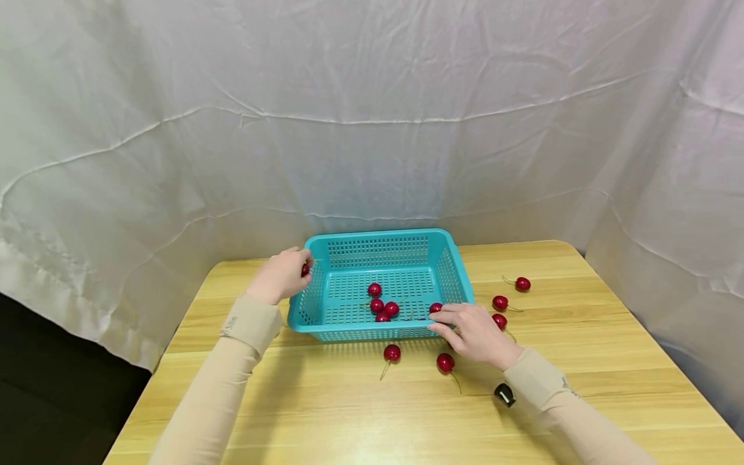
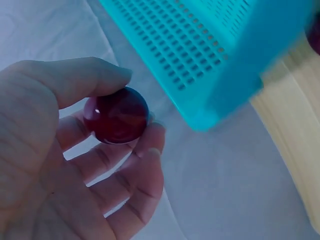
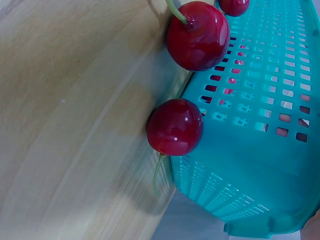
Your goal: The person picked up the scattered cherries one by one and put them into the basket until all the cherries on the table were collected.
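A turquoise plastic basket stands on the wooden table, with several red cherries on its floor. My left hand is just beyond the basket's left end, pinching a cherry between thumb and fingers. In the left wrist view, that cherry is apart from the basket wall. At the front right corner, my right hand grips the basket's rim, fingers over the inside and thumb outside. One cherry lies inside by those fingertips. Only a sliver of the right hand shows in the right wrist view.
Two cherries lie before the basket, one left and one right. Three more, including the farthest cherry, lie to its right. A small black object is by the right cuff. Pale curtains hang behind the table.
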